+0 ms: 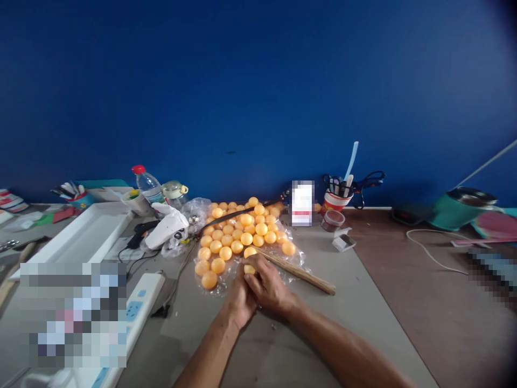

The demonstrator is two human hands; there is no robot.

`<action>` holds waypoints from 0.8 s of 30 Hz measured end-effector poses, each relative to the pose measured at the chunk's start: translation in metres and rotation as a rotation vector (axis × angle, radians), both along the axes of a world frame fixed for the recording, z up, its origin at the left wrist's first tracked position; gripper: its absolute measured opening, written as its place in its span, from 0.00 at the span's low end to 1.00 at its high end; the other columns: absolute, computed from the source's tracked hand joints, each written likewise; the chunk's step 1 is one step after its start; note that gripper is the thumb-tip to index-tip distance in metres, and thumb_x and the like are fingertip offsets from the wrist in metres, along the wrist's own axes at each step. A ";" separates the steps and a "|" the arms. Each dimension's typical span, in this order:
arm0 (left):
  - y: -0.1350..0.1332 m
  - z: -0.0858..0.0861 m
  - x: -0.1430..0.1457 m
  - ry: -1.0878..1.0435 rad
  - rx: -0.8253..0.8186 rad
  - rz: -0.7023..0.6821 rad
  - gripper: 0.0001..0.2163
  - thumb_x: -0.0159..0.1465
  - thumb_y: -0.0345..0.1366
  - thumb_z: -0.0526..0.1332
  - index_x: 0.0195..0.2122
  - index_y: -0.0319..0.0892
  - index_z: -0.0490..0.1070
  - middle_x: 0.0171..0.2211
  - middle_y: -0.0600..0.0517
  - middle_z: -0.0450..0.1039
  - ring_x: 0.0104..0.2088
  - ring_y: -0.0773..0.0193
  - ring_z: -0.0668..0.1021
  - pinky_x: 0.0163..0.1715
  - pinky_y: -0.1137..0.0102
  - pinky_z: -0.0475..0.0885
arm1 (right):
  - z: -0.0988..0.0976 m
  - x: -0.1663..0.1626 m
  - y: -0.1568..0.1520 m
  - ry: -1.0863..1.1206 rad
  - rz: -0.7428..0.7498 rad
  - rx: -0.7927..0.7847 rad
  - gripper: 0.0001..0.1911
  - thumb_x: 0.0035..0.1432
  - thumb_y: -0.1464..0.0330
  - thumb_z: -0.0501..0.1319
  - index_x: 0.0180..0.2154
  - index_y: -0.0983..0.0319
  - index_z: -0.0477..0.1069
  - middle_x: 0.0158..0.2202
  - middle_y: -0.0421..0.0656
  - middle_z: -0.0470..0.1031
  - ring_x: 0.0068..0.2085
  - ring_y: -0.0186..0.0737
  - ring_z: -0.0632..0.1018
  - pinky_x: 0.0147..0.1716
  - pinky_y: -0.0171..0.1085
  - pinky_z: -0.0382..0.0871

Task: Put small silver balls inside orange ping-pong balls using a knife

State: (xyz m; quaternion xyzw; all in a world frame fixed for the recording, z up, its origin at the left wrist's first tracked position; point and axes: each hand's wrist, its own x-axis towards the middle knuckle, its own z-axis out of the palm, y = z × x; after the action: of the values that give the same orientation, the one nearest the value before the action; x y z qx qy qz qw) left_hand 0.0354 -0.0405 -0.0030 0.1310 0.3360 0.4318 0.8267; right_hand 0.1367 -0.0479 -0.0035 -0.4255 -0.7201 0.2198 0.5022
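Note:
My left hand (239,299) and my right hand (271,284) are pressed together at the near edge of a spread of orange balls. Between their curled fingers sits one orange ping-pong ball (249,269), partly covered by the right hand's fingers. Many more orange ping-pong balls (227,240) lie just beyond on clear plastic film (232,269). A brown wooden stick (307,275) slants from the balls past the right hand. Across the pile rests a long dark strip (230,215). The left fingers are largely hidden behind the right hand.
Left are a white power strip (146,288), a white tray (86,237), a red-capped bottle (147,186) and a white plastic bag (167,226). Back right stand a blurred phone-like screen (301,202), a red cup (336,201) of tools, a small box (343,242) and a green pot (460,209).

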 end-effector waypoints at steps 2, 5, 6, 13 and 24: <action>0.000 -0.001 0.000 0.013 0.008 0.002 0.10 0.62 0.41 0.62 0.38 0.40 0.73 0.36 0.48 0.76 0.44 0.57 0.79 0.44 0.67 0.75 | -0.001 -0.001 0.001 0.001 0.019 0.036 0.12 0.63 0.72 0.54 0.45 0.59 0.71 0.40 0.46 0.71 0.42 0.40 0.73 0.42 0.39 0.71; 0.001 -0.002 -0.001 -0.012 0.022 -0.002 0.08 0.62 0.38 0.61 0.38 0.41 0.72 0.36 0.49 0.76 0.44 0.58 0.78 0.44 0.68 0.75 | -0.001 -0.001 0.002 -0.006 0.027 0.052 0.10 0.64 0.72 0.53 0.42 0.58 0.73 0.39 0.45 0.70 0.40 0.39 0.72 0.39 0.37 0.71; 0.002 -0.001 -0.001 -0.022 0.024 -0.004 0.08 0.62 0.38 0.61 0.39 0.41 0.72 0.37 0.49 0.76 0.44 0.58 0.78 0.44 0.68 0.75 | 0.000 -0.002 0.002 -0.008 0.025 0.055 0.10 0.64 0.72 0.54 0.41 0.58 0.73 0.38 0.45 0.69 0.40 0.39 0.72 0.39 0.37 0.70; 0.002 0.009 0.001 0.002 0.004 0.015 0.08 0.62 0.37 0.60 0.40 0.39 0.72 0.38 0.47 0.76 0.45 0.58 0.78 0.45 0.69 0.74 | 0.002 -0.001 0.000 0.012 0.028 -0.035 0.13 0.62 0.73 0.55 0.46 0.57 0.72 0.43 0.46 0.71 0.46 0.42 0.73 0.46 0.41 0.70; 0.002 0.000 -0.002 -0.007 0.056 0.003 0.12 0.61 0.43 0.63 0.40 0.40 0.72 0.35 0.48 0.75 0.42 0.59 0.79 0.40 0.69 0.75 | 0.005 0.000 -0.002 -0.003 0.036 0.039 0.16 0.63 0.73 0.54 0.50 0.58 0.70 0.45 0.48 0.71 0.47 0.42 0.74 0.46 0.41 0.71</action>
State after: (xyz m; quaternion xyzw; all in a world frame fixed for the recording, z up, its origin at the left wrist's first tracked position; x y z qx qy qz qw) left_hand 0.0335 -0.0390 -0.0035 0.1521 0.3211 0.4428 0.8232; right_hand 0.1367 -0.0495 0.0018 -0.4030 -0.7325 0.2140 0.5052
